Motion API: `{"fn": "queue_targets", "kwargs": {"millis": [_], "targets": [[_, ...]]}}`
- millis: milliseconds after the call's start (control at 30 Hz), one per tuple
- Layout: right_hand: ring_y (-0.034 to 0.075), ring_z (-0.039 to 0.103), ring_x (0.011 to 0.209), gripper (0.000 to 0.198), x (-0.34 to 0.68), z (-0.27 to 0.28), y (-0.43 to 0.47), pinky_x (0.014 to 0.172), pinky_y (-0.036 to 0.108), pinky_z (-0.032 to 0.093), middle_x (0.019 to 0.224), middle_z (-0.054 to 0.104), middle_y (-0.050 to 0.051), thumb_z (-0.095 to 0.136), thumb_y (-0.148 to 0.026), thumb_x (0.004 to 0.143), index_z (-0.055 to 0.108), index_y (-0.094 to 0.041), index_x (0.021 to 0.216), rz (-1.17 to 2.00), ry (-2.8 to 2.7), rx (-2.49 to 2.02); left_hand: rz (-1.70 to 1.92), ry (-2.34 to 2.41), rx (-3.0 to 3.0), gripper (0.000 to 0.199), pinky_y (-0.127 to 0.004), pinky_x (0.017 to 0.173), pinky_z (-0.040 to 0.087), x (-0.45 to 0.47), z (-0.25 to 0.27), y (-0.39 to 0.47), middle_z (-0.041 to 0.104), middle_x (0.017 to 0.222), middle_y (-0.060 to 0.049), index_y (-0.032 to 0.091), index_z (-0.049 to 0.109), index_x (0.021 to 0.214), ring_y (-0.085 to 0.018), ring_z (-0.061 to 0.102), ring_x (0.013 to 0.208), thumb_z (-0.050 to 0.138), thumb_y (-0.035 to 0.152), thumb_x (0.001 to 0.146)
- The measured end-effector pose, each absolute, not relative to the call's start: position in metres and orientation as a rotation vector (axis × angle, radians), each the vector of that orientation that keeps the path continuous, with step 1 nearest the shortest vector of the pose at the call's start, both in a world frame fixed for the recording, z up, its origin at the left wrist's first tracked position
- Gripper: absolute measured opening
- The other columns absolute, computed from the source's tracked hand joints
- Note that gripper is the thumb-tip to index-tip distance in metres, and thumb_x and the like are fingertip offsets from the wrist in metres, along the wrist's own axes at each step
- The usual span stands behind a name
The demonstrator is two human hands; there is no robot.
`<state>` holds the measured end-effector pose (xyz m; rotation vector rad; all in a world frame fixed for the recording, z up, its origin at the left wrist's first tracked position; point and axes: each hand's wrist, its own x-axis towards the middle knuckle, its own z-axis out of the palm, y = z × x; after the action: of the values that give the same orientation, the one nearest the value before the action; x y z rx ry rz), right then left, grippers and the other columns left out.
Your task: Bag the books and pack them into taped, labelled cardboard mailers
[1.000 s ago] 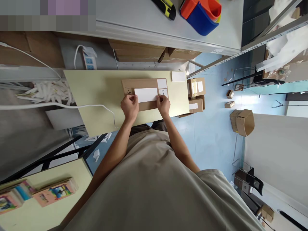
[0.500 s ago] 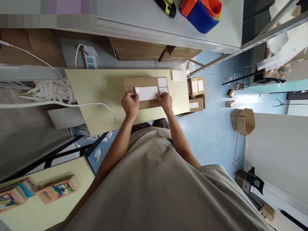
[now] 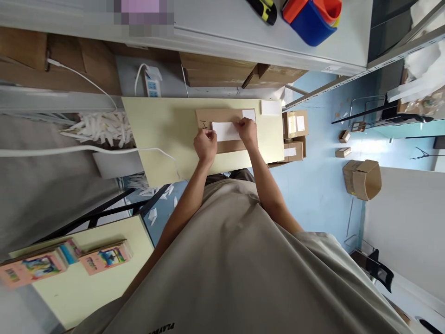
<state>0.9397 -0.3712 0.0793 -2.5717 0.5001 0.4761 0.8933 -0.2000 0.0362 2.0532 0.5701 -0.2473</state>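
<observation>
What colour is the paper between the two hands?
The paper is white; it shows best in the head view.

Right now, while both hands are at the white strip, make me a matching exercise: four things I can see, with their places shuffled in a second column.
Things:
1. white paper strip
2. brown cardboard
3. blue and red object
4. pink-covered books

Places:
A. on the grey shelf at the top of the view
B. on the second table, at lower left
C. pinched by the left hand and right hand
D. flat on the pale yellow table, below both hands

Pairs: 1-C, 2-D, 3-A, 4-B.
</observation>
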Motion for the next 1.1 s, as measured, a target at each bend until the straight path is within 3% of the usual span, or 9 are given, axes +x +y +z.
{"fn": "queue_targets", "kwargs": {"millis": [233,367,467,633,800,900,1100], "targets": [[0.021,0.081,0.085,0.029,0.929,0.093,-0.367,0.095,0.030,0.062,0.081,0.085,0.006,0.086,-0.028,0.097,0.076,-0.019,0.072,0.785,0.354,-2.497,-0.249,0.526,2.067,0.012,-0.042,0.111,0.058,0.892,0.035,-0.200,0.086,0.112,-0.015,0.020,0.076,0.104,-0.030,0.082,0.112,0.066,0.025,0.106],[0.019,0.082,0.081,0.029,0.941,0.089,-0.354,0.087,0.027,0.062,0.085,0.087,0.007,0.082,-0.029,0.101,0.077,-0.018,0.075,0.692,0.446,-2.455,-0.248,0.513,2.065,0.012,-0.042,0.110,0.058,0.891,0.038,-0.199,0.087,0.113,-0.015,0.020,0.077,0.104,-0.030,0.082,0.111,0.066,0.026,0.107],[0.020,0.083,0.088,0.025,0.937,0.084,-0.344,0.090,0.028,0.063,0.088,0.089,0.008,0.077,-0.031,0.105,0.080,-0.018,0.083,0.617,0.450,-2.493,-0.256,0.509,2.060,0.012,-0.042,0.110,0.058,0.890,0.041,-0.199,0.087,0.115,-0.015,0.020,0.077,0.105,-0.030,0.083,0.112,0.067,0.026,0.107],[0.022,0.084,0.092,0.018,0.927,0.080,-0.340,0.094,0.029,0.064,0.088,0.088,0.006,0.088,-0.025,0.093,0.079,-0.019,0.078,0.734,0.303,-2.526,-0.261,0.489,2.040,0.010,-0.041,0.110,0.058,0.888,0.042,-0.200,0.088,0.117,-0.015,0.021,0.077,0.106,-0.029,0.082,0.113,0.068,0.025,0.108],[0.021,0.080,0.073,0.043,0.946,0.075,-0.328,0.087,0.033,0.068,0.076,0.083,0.008,0.078,-0.044,0.107,0.077,-0.018,0.073,0.688,0.413,-2.438,-0.255,0.469,2.034,0.010,-0.041,0.111,0.058,0.886,0.043,-0.201,0.087,0.117,-0.014,0.022,0.076,0.105,-0.028,0.082,0.112,0.066,0.021,0.108],[0.022,0.080,0.073,0.051,0.952,0.074,-0.320,0.088,0.035,0.068,0.076,0.083,0.010,0.071,-0.050,0.113,0.077,-0.018,0.074,0.651,0.430,-2.458,-0.270,0.459,2.038,0.009,-0.041,0.110,0.058,0.885,0.046,-0.200,0.087,0.118,-0.014,0.022,0.075,0.104,-0.029,0.082,0.113,0.067,0.018,0.106],[0.023,0.083,0.087,0.011,0.943,0.080,-0.321,0.093,0.032,0.064,0.081,0.085,0.006,0.084,-0.024,0.097,0.082,-0.018,0.088,0.756,0.216,-2.544,-0.274,0.481,2.029,0.015,-0.041,0.108,0.058,0.881,0.048,-0.196,0.086,0.112,-0.012,0.021,0.072,0.117,-0.030,0.082,0.115,0.069,0.014,0.103]]}}
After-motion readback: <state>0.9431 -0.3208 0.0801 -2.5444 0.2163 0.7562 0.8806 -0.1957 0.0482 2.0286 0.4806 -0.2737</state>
